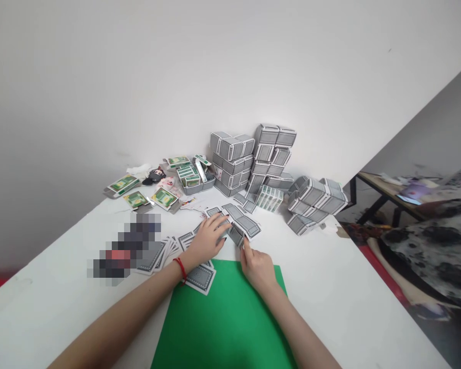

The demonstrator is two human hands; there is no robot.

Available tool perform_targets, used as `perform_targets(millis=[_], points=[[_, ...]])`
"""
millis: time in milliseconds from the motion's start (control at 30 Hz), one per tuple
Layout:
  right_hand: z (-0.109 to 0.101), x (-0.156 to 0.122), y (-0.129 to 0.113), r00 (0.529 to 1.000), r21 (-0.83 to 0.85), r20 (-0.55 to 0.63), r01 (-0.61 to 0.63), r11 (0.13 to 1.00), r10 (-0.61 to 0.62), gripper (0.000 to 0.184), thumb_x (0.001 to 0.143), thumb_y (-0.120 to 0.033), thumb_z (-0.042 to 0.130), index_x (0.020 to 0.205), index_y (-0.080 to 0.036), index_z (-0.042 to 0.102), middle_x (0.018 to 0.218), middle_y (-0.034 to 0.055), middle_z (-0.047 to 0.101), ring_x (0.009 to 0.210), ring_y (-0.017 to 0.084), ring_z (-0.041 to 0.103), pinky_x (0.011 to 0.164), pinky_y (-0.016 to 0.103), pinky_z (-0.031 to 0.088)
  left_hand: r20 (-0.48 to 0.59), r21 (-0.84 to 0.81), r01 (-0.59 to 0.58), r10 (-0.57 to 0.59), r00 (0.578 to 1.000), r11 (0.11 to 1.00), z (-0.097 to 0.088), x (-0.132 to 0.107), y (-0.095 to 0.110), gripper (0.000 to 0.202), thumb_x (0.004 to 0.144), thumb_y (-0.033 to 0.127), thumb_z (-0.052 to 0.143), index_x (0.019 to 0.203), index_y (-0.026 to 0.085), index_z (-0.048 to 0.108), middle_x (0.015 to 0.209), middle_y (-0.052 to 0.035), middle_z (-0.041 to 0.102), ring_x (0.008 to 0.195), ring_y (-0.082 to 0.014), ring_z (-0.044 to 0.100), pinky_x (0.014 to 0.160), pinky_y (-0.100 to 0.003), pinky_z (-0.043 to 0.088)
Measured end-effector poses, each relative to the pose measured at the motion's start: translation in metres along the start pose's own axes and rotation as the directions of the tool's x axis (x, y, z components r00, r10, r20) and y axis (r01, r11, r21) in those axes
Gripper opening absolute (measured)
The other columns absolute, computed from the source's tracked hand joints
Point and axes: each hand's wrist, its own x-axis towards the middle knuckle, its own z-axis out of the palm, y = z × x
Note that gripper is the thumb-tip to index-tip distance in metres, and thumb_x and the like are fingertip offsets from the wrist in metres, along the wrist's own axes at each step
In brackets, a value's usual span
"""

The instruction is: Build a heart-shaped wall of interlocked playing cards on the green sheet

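Observation:
Several grey-backed playing cards lie in front of me on the table. My left hand (205, 241), a red string on its wrist, rests over some of them with its fingers stretched out. My right hand (258, 265) is closed, its thumb and fingers at the edge of a playing card (236, 234) that looks tilted or bent. Just beyond, a flat folded piece with the same grey card pattern (246, 223) lies on the table. More loose playing cards (200, 277) lie under and beside my left wrist. A green mat (225, 318) spreads beneath my forearms.
Stacked blocks made of grey cards (232, 166) stand against the wall, with another stack (315, 200) at the right. Between them sits a green-and-white pack bundle (269, 198). Green card boxes (165, 199) and an open carton (197, 187) are back left. A pixelated patch covers something at left.

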Motion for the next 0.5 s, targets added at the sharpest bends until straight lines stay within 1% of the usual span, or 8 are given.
perform_targets(millis=[100, 200, 267, 333, 433, 500], points=[[0.003, 0.001, 0.005, 0.996, 0.065, -0.085, 0.018, 0.998, -0.013, 0.029, 0.090, -0.019, 0.041, 0.109, -0.005, 0.058, 0.053, 0.0024, 0.061, 0.044, 0.010, 0.054, 0.045, 0.023, 0.030, -0.001, 0.016, 0.007, -0.007, 1.000, 1.000, 0.000, -0.001, 0.001, 0.044, 0.077, 0.015, 0.049, 0.120, 0.024, 0.050, 0.135, -0.0068, 0.045, 0.130, -0.0258, 0.029, 0.102, -0.049, 0.031], [0.006, 0.003, 0.009, 0.988, 0.145, -0.156, 0.022, 0.989, 0.001, 0.026, 0.091, -0.019, 0.041, 0.103, -0.010, 0.062, 0.055, 0.0016, 0.061, 0.048, 0.009, 0.054, 0.049, 0.022, 0.032, 0.000, 0.038, 0.005, -0.005, 1.000, 0.999, 0.000, -0.001, 0.001, 0.041, 0.079, 0.017, 0.048, 0.119, 0.024, 0.051, 0.135, -0.0071, 0.045, 0.130, -0.0258, 0.029, 0.102, -0.049, 0.031], [0.007, 0.003, 0.011, 0.987, 0.190, -0.160, 0.033, 0.981, -0.002, 0.027, 0.090, -0.018, 0.040, 0.103, -0.010, 0.062, 0.059, 0.0025, 0.062, 0.051, 0.010, 0.055, 0.052, 0.021, 0.034, -0.002, 0.049, 0.000, 0.000, 1.000, 0.999, -0.001, -0.001, 0.002, 0.038, 0.079, 0.021, 0.050, 0.117, 0.024, 0.052, 0.135, -0.0076, 0.045, 0.130, -0.0265, 0.029, 0.102, -0.049, 0.031], [0.008, 0.003, 0.012, 0.990, 0.231, -0.142, 0.057, 0.971, -0.024, 0.029, 0.088, -0.017, 0.040, 0.107, -0.009, 0.060, 0.063, 0.0037, 0.063, 0.055, 0.011, 0.056, 0.054, 0.022, 0.037, -0.005, 0.054, 0.000, 0.001, 1.000, 0.999, -0.003, -0.001, 0.004, 0.039, 0.077, 0.030, 0.054, 0.116, 0.023, 0.053, 0.135, -0.0088, 0.045, 0.130, -0.0281, 0.029, 0.102, -0.049, 0.030], [0.007, 0.001, 0.011, 0.991, 0.275, -0.117, 0.092, 0.957, -0.061, 0.035, 0.086, -0.016, 0.039, 0.115, -0.004, 0.054, 0.066, 0.0053, 0.064, 0.059, 0.013, 0.056, 0.057, 0.023, 0.040, -0.014, 0.061, 0.025, -0.025, 1.000, 0.998, -0.004, 0.000, 0.008, 0.050, 0.071, 0.042, 0.060, 0.115, 0.021, 0.053, 0.134, -0.0108, 0.045, 0.129, -0.0314, 0.029, 0.103, -0.052, 0.026], [0.007, 0.000, 0.010, 0.991, 0.297, -0.112, 0.101, 0.949, -0.070, 0.037, 0.085, -0.016, 0.039, 0.118, -0.003, 0.051, 0.066, 0.0058, 0.064, 0.060, 0.014, 0.057, 0.057, 0.024, 0.041, -0.027, 0.068, 0.052, -0.050, 0.998, 0.996, -0.004, 0.001, 0.011, 0.054, 0.068, 0.048, 0.062, 0.114, 0.021, 0.054, 0.133, -0.0111, 0.047, 0.129, -0.0330, 0.029, 0.104, -0.055, 0.023]])
